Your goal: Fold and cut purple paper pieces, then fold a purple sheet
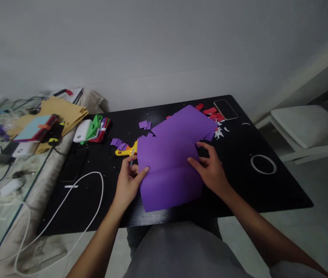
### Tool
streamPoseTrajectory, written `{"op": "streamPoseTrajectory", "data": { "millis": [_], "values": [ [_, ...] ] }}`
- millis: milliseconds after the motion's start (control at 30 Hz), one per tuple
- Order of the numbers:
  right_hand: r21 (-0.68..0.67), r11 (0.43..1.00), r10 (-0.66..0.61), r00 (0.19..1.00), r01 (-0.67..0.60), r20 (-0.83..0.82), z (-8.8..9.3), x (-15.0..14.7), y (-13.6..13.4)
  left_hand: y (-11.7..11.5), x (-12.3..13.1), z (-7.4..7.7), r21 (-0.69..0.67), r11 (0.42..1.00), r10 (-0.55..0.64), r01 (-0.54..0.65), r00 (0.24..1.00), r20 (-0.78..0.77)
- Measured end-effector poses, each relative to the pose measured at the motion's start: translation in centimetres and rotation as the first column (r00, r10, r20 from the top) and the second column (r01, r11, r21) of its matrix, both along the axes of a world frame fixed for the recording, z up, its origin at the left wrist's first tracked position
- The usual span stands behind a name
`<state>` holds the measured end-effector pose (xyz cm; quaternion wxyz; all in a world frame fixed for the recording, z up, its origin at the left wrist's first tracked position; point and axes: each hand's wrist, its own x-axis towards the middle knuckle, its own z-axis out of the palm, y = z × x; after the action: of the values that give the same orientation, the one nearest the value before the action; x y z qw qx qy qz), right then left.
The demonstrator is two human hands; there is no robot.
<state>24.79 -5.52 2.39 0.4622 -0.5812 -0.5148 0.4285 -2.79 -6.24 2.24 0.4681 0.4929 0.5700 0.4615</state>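
A purple paper sheet (169,181) is held over the near middle of the black table, its surface slightly bent. My left hand (130,177) grips its left edge, thumb on top. My right hand (208,166) pinches its right edge, the thumb on the paper's face. Behind lies another purple sheet (187,123), partly covered by the held one. A yellow-handled tool (127,150) sits just beyond my left hand, its right part hidden under the paper. Small purple pieces (119,144) lie beside the tool.
Red scraps (211,112), white scraps (218,131) and a phone (225,109) are at the back right. A white ring (263,164) lies at the right. Bundled colored strips (97,129) stand at the back left. A white cable (101,189) loops over the table's left side.
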Motion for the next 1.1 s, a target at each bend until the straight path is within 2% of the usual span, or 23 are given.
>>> {"op": "streamPoseTrajectory", "data": {
  "millis": [67, 133, 267, 400, 533, 700, 900, 967, 1033, 1100],
  "values": [
    [0.019, 1.0, 0.003, 1.0, -0.003, -0.024, 0.3, 0.1, -0.2, 0.0, 0.3, 0.3, 0.036, 0.998, 0.053, -0.054, 0.999, 0.01],
    [0.069, 0.998, 0.004, 1.0, -0.006, 0.025, 0.6, 0.3, -0.3, -0.1, 0.5, 0.8, 0.072, 0.995, 0.069, -0.068, 0.998, -0.013],
    [0.093, 0.993, 0.061, 0.993, -0.071, 0.101, 1.2, 1.2, -0.3, -0.4, 0.4, 2.0, 0.103, 0.994, 0.036, -0.024, 0.993, -0.115],
    [0.039, 0.986, 0.157, 0.986, -0.159, 0.063, 1.9, 2.2, -0.4, -0.8, -0.2, 2.9, 0.104, 0.994, -0.014, 0.023, 0.996, -0.087],
    [0.076, 0.988, 0.131, 0.99, -0.135, 0.059, 2.6, 2.5, -0.5, -1.2, -0.5, 2.8, 0.193, 0.981, 0.004, 0.028, 0.987, -0.162],
    [0.109, 0.991, 0.063, 0.993, -0.074, 0.095, 2.7, 2.2, -0.6, -0.9, -0.4, 2.8, 0.406, 0.908, 0.051, 0.099, 0.938, -0.343],
    [0.182, 0.98, 0.042, 0.975, -0.083, 0.218, 2.3, 2.7, -0.5, -0.7, -0.5, 3.8, 0.547, 0.82, 0.082, 0.168, 0.911, -0.404],
    [0.256, 0.965, -0.022, 0.951, -0.061, 0.309, 2.7, 2.7, -0.6, -1.0, -0.4, 4.3, 0.542, 0.812, 0.035, 0.214, 0.911, -0.412],
    [0.335, 0.939, -0.058, 0.927, -0.075, 0.371, 3.8, 2.2, -0.8, -1.4, 0.0, 4.9, 0.509, 0.813, -0.068, 0.281, 0.915, -0.397],
    [0.356, 0.911, 0.059, 0.919, -0.209, 0.39, 5.2, 1.2, -1.0, -1.7, 0.7, 5.4, 0.476, 0.809, -0.178, 0.344, 0.916, -0.359]
  ]
}}
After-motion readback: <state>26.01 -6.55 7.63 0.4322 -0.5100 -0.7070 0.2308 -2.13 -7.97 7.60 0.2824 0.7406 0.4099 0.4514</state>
